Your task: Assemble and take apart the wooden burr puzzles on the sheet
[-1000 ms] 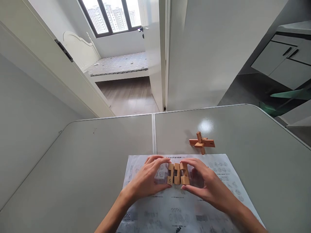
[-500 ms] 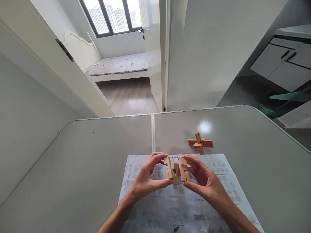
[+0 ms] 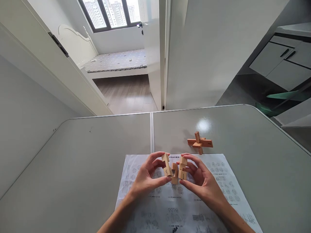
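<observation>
My left hand (image 3: pixel 145 178) pinches a notched wooden puzzle piece (image 3: pixel 166 164) between thumb and fingers, lifted above the printed instruction sheet (image 3: pixel 184 207). My right hand (image 3: pixel 201 181) grips another notched wooden piece (image 3: pixel 182 168) close beside it. A third wooden piece (image 3: pixel 174 169) sits between the two; which hand holds it is unclear. An assembled wooden cross puzzle (image 3: pixel 200 142) rests on the grey table beyond the sheet, to the right of my hands.
The grey table (image 3: pixel 85 155) has a seam down its middle and rounded far corners. Beyond it stand a white wall panel and an open doorway to a room with a bed and a window. Cabinets are at the far right.
The three wooden pieces, flat and side by side on the sheet a second ago, have been lifted and tilted. The left piece has parted from the others.
</observation>
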The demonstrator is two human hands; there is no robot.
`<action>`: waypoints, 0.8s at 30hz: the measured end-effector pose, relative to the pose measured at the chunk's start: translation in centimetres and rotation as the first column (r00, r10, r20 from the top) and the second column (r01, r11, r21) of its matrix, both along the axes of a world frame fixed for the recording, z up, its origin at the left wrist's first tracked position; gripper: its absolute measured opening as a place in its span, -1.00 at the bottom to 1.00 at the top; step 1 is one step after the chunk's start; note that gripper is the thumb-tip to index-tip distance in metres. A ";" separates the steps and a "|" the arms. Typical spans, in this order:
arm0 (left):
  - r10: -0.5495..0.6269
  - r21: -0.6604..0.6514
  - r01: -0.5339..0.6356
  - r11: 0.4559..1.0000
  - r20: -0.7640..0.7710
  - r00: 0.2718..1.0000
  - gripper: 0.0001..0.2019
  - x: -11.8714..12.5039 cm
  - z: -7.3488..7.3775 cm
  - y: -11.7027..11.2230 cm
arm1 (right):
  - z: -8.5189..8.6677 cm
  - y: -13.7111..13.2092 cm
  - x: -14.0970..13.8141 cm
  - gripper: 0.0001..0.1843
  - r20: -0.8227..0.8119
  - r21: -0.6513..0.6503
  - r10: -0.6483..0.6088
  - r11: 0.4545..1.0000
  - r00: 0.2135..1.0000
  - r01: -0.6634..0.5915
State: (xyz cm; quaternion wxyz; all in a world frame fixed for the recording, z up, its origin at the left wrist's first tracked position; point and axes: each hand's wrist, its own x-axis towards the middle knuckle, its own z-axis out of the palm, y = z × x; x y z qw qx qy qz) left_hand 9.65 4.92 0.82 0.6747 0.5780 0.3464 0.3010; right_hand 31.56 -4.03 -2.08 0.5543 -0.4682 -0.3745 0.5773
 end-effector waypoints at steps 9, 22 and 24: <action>0.055 0.161 -0.034 0.986 -0.125 0.991 -0.33 0.8 -0.3 -1.0 | -0.5 0.0 0.3 -0.23 -0.188 0.013 0.077 0.997 0.979 -0.076; 0.105 0.636 0.015 0.771 -0.150 0.983 -0.24 0.9 -0.5 -1.5 | 0.4 -0.6 0.6 -0.13 -0.031 0.086 0.351 0.934 0.936 -0.348; 0.087 0.652 0.037 0.757 -0.157 0.984 -0.25 0.8 -0.6 -1.6 | 0.4 -0.7 0.6 -0.14 0.006 0.067 0.363 0.930 0.932 -0.362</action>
